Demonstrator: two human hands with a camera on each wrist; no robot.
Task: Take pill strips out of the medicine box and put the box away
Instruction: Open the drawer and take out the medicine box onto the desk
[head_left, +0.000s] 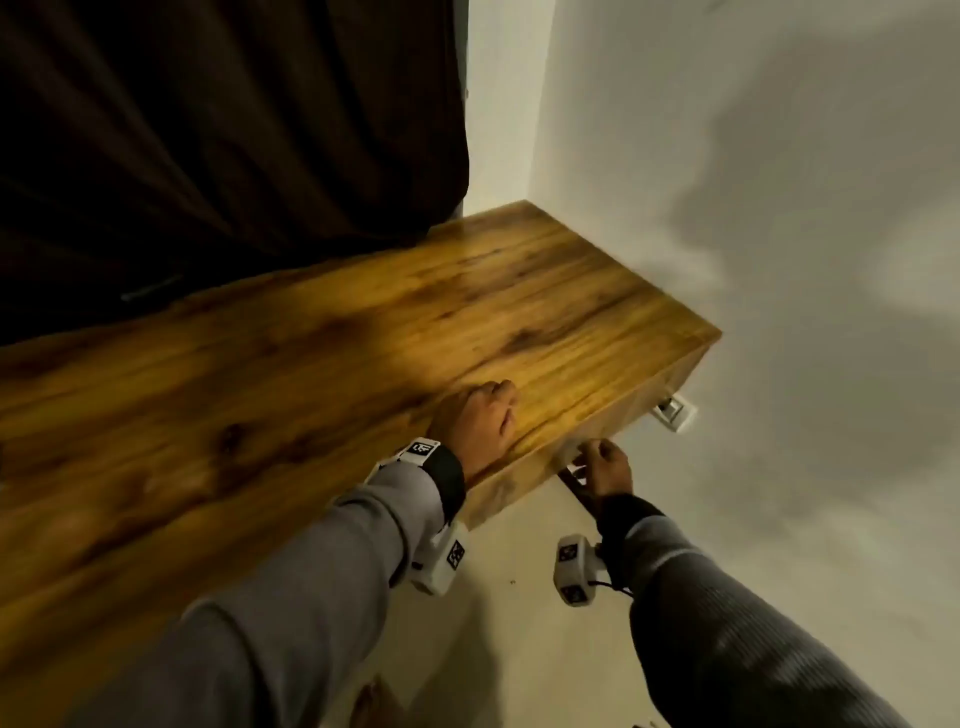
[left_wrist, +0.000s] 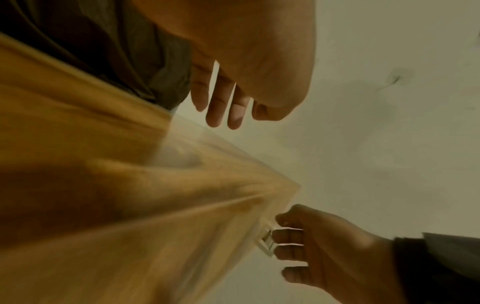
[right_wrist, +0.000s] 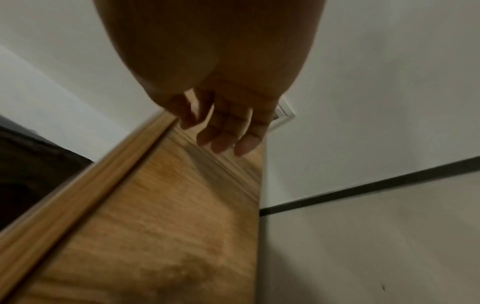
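No medicine box or pill strip shows in any view. My left hand (head_left: 480, 415) rests on the wooden cabinet top (head_left: 337, 338) near its front right edge, and the left wrist view shows its fingers (left_wrist: 223, 111) loose and holding nothing. My right hand (head_left: 597, 462) is lower, in front of the cabinet's face under the top edge. In the left wrist view its fingertips (left_wrist: 281, 234) sit at a small metal handle (left_wrist: 266, 244) on that face. In the right wrist view its fingers (right_wrist: 223, 142) hang relaxed over the wood front (right_wrist: 168, 216) and hold nothing.
A dark curtain (head_left: 208, 130) hangs behind the cabinet at the left. White walls (head_left: 727, 208) close the corner at the right, with a wall socket (head_left: 674, 412) just past the cabinet's end. Pale floor (head_left: 519, 597) lies below, with a dark skirting line (right_wrist: 363, 185).
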